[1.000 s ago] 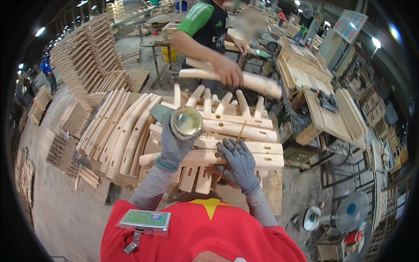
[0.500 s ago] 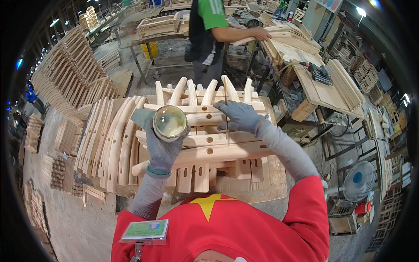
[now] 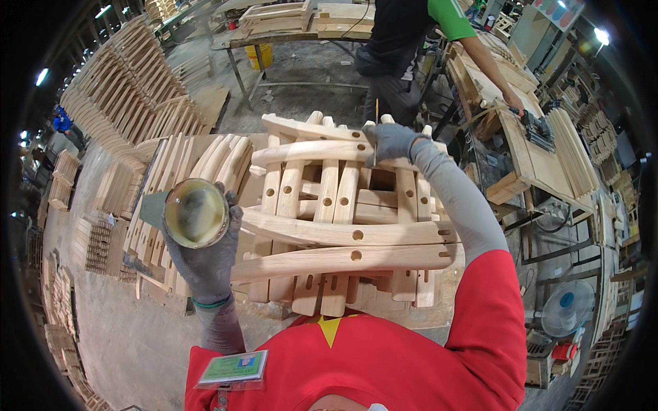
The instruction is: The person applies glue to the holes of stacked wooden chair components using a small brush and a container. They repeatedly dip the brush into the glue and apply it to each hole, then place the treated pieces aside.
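The left hand, in a gray glove, is wrapped around a round cup with pale, cloudy stuff inside, left of the middle of the frame. A flat gray-green piece sticks out on the cup's left side. The right hand, in a gray glove too, is up above the middle of the frame. Its fingers pinch a thin brown stick that stands nearly straight up, right by the end of a curved pale wooden bar with a round hole. I cannot tell if the stick's tip touches the wood. Two more long bars lie lower down, near the middle, across pale wooden strips with holes. They all sit on a wooden bench. At the upper right, another person with a green sleeve has an arm out near a black power tool.
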Tool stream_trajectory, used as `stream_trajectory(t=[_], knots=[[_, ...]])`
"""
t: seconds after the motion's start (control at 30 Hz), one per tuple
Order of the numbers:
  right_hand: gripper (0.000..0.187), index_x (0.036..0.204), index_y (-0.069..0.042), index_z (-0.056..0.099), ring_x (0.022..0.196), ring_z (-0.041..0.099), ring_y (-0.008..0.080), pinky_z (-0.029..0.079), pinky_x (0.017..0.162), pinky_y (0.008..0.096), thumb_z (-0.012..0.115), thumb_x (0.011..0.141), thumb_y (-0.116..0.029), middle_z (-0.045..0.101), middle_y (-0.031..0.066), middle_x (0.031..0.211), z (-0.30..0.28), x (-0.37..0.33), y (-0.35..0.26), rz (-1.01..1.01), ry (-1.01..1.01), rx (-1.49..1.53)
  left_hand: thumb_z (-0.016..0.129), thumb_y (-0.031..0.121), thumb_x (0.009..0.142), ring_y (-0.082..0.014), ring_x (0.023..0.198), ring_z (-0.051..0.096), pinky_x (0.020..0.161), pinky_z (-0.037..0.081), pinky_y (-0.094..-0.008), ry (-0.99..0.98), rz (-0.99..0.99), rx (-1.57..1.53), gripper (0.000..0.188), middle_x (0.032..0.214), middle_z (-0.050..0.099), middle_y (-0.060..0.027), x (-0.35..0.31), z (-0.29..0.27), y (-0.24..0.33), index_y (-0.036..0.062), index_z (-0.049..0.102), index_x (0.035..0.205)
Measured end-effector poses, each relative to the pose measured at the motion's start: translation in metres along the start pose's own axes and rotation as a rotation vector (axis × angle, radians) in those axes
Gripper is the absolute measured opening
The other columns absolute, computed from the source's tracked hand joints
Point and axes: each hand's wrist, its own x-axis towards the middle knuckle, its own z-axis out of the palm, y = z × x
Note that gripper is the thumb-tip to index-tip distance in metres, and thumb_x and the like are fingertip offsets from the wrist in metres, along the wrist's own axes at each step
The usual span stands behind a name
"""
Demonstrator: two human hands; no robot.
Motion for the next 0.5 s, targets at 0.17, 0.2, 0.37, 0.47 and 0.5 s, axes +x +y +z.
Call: stream_trajectory(t=[0.17,0.2,0.37,0.47,0.5], knots=[[0.088,0.135,-0.006,0.041,0.114,0.053,0.0346,0.041,0.097,0.0397,0.075,0.068,-0.053,0.056,0.0194,0.121,-0.003,-0.01,-0.02,-0.167,0.188,0.015,0.058,0.024,0.089,-0.0332,0.122,0.046,0.104,0.039,-0.0454,-0.038,0.207,0.36,0.05,0.127,0.048,-0.0234,0.004,-0.042,0.0,0.0043,0.04,0.131],[0.09,0.135,-0.005,0.04,0.113,0.054,0.0349,0.042,0.096,0.04,0.074,0.068,-0.054,0.055,0.0203,0.122,0.002,-0.024,-0.045,-0.213,0.152,0.056,0.055,0.032,0.09,-0.0344,0.124,0.043,0.106,0.036,-0.0469,0.0,0.019,-0.061,0.05,0.128,0.047,-0.0234,0.004,-0.055,0.009,0.0046,0.043,0.131],[0.087,0.132,-0.001,0.035,0.093,0.059,0.0349,0.049,0.077,0.0445,0.072,0.069,-0.048,0.053,0.0178,0.105,0.049,-0.135,-0.121,-0.552,0.022,0.056,0.053,0.039,0.09,-0.0354,0.127,0.04,0.109,0.032,-0.0474,-0.088,-0.158,-0.528,0.053,0.132,0.045,-0.0235,0.006,-0.092,0.029,0.0036,0.047,0.129],[0.081,0.13,0.0,0.036,0.09,0.057,0.0332,0.048,0.076,0.0439,0.072,0.07,-0.041,0.053,0.017,0.102,0.064,-0.141,-0.118,-0.456,0.163,0.006,0.055,0.04,0.089,-0.0356,0.128,0.039,0.109,0.031,-0.0471,-0.1,-0.174,-0.573,0.054,0.133,0.044,-0.0232,0.011,-0.093,0.03,0.003,0.047,0.129],[0.076,0.129,0.001,0.036,0.089,0.056,0.0325,0.047,0.076,0.042,0.07,0.072,-0.035,0.053,0.017,0.101,0.064,-0.137,-0.117,-0.47,0.147,0.018,0.056,0.039,0.089,-0.0358,0.128,0.038,0.109,0.031,-0.0473,-0.059,-0.167,-0.576,0.055,0.134,0.044,-0.0229,0.011,-0.092,0.031,0.003,0.047,0.129]])
